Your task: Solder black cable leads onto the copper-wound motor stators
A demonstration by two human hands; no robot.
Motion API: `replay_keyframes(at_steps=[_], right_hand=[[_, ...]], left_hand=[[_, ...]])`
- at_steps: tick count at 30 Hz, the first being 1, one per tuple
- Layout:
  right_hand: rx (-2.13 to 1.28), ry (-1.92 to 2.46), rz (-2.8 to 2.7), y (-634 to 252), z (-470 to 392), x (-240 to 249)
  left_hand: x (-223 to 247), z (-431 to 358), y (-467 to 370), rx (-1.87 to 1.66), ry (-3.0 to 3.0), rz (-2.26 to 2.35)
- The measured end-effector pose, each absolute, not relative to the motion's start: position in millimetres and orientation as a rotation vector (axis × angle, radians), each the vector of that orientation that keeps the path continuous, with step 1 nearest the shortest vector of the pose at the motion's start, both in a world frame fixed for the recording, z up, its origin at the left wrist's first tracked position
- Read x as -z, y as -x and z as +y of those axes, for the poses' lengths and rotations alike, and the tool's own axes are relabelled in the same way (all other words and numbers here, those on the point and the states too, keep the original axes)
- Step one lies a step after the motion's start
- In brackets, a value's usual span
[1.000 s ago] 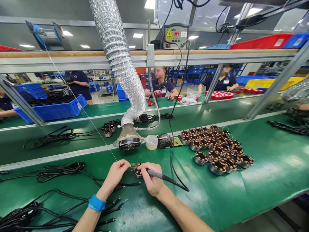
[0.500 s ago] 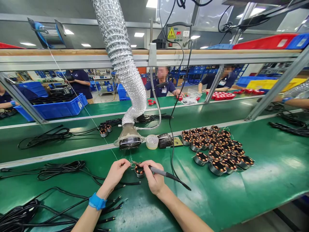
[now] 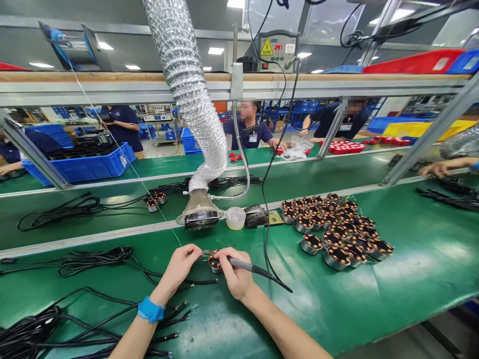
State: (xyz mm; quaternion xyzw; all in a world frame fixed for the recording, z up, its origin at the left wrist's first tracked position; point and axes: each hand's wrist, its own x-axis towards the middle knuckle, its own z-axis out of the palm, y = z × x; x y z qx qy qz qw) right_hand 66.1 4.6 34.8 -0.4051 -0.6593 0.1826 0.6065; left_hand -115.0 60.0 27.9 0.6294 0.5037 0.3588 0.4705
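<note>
My left hand (image 3: 182, 265) is closed in a pinch on the thin solder wire (image 3: 174, 235), which runs down from a spool at the upper left. A blue band circles that wrist. My right hand (image 3: 238, 275) is wrapped round the grey handle of a soldering iron (image 3: 255, 269). Its tip lies just beside my left fingertips, over the rim of a small motor stator (image 3: 215, 266) with copper windings. The stator sits on the green mat, partly covered by my right fingers. Fine detail at the tip is too small to make out.
Several stators (image 3: 337, 234) stand grouped at the right. Black cables (image 3: 35, 324) spread over the left side. A fume extraction nozzle (image 3: 202, 217) hangs just beyond my hands, beside a round tub (image 3: 235, 218) and an iron holder (image 3: 256, 216). Co-workers sit across the bench.
The soldering iron has shifted slightly left, its tip closer to my left fingertips. On the far strip, two stators with their cable have moved left. A co-worker's hand at far right has reached further in.
</note>
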Motion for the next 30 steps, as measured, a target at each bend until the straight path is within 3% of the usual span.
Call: replay_keyframes(at_steps=[30], right_hand=[[-0.383, 0.918, -1.481, -66.5, 2.9, -37.8]], left_hand=[[-25.7, 60.6, 115.5, -0.892, -1.515, 1.215]])
